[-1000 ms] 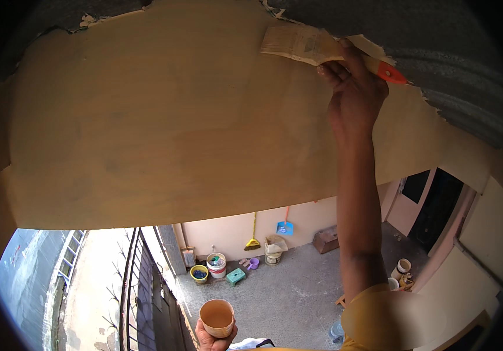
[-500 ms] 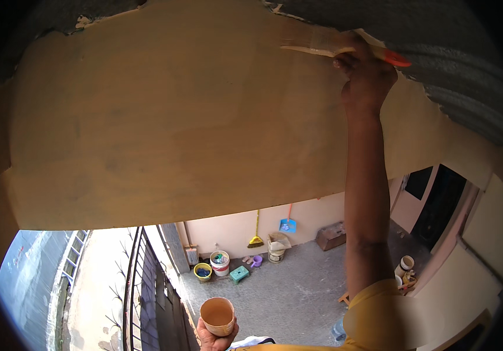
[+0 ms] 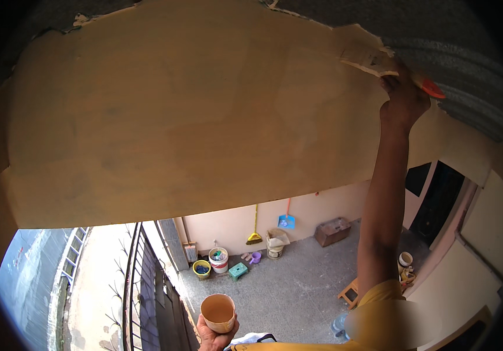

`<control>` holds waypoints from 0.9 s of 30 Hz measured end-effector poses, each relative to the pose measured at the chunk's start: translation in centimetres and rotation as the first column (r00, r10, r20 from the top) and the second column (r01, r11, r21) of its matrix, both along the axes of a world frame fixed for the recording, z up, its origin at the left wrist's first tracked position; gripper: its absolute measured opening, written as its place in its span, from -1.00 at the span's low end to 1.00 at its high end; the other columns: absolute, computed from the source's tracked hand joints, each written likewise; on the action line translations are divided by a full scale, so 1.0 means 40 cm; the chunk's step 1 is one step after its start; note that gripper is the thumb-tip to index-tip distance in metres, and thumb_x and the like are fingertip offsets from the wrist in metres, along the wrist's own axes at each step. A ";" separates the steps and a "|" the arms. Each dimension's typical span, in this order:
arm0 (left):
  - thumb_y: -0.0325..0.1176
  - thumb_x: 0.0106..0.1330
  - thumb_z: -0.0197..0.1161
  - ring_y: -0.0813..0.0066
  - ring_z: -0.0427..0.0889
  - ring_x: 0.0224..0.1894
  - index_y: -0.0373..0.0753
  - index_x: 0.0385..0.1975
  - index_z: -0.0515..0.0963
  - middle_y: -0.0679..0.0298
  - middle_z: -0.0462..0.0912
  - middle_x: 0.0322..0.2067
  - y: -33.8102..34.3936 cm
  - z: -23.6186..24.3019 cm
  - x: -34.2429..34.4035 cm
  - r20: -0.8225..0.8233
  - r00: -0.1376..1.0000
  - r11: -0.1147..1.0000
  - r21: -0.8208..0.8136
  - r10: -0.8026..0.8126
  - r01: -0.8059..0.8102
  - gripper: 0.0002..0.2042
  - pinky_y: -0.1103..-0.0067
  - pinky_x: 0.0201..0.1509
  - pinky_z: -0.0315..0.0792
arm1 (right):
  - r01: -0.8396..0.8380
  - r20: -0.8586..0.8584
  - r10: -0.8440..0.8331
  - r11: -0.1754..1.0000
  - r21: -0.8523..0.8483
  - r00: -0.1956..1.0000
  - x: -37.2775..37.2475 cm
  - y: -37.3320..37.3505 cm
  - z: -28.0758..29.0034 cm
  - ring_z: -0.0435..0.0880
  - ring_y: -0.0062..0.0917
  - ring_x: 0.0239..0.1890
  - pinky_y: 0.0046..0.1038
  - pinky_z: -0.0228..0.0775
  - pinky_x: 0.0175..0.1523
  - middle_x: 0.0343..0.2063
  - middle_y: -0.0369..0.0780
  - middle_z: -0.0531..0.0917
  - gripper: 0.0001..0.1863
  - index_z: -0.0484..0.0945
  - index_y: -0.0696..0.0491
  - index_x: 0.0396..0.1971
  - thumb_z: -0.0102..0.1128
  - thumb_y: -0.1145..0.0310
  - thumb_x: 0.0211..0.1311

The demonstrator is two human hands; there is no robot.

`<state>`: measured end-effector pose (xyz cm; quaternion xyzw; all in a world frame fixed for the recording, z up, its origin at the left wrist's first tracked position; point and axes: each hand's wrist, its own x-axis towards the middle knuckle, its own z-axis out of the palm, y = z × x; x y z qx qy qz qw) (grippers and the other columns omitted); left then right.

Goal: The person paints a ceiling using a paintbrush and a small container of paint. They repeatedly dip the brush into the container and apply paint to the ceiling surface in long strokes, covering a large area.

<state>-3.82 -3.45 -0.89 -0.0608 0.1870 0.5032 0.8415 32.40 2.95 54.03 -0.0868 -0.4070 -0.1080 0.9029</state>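
My right hand (image 3: pixel 406 96), raised at the upper right, is closed round a wide paintbrush (image 3: pixel 369 59) with a red-orange handle end. The bristles point left and lie against the tan painted wall panel (image 3: pixel 163 117), close under the corrugated roof sheet (image 3: pixel 468 76). Low in the view, my left hand (image 3: pixel 215 338) grips an open cup (image 3: pixel 218 312) from below. The cup is held upright; its inside is tan, and how much paint it holds I cannot tell.
Far below, a grey floor (image 3: pixel 298 281) carries buckets (image 3: pixel 218 261), a teal stool (image 3: pixel 238 271) and a brown box (image 3: pixel 332 231). A spiked metal gate (image 3: pixel 140 281) stands at the left. A wooden object (image 3: pixel 349 293) sits below my right arm.
My right hand and the paintbrush have moved right and slightly down along the panel's top edge. My left hand and the cup have barely moved.
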 end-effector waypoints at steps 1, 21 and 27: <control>0.22 0.18 0.20 0.16 0.54 -0.06 0.00 -0.01 0.61 0.28 0.66 -0.13 0.002 0.002 0.001 0.005 1.000 1.000 0.001 -0.001 0.001 -0.48 0.29 -0.01 0.51 | 0.055 0.015 -0.056 0.997 0.050 0.998 -0.015 -0.019 -0.012 0.77 -0.49 -0.34 -0.59 0.70 -0.35 -0.23 -0.09 0.71 -0.85 0.66 0.32 -0.22 0.34 0.58 0.24; 0.13 0.25 0.11 0.15 0.59 0.04 -0.03 0.10 0.55 0.20 0.64 -0.02 -0.005 0.001 0.004 0.038 0.999 0.998 -0.066 -0.021 0.023 -0.49 0.22 0.04 0.53 | 0.592 0.655 -0.737 0.607 0.531 0.168 -0.212 -0.054 -0.356 0.75 -0.34 -0.25 -0.38 0.67 -0.17 -0.27 -0.17 0.71 -0.70 0.68 0.10 -0.13 0.49 0.46 0.10; 0.20 0.20 0.20 0.16 0.54 0.00 -0.01 0.04 0.59 0.22 0.62 -0.07 -0.006 0.005 0.000 0.028 1.000 0.997 -0.076 -0.015 0.017 -0.48 0.26 0.04 0.52 | -0.065 0.467 0.072 0.997 -0.030 0.881 -0.258 -0.037 -0.248 0.74 -0.52 -0.30 -0.42 0.70 -0.18 -0.27 -0.14 0.74 -0.77 0.67 0.30 -0.16 0.41 0.49 0.26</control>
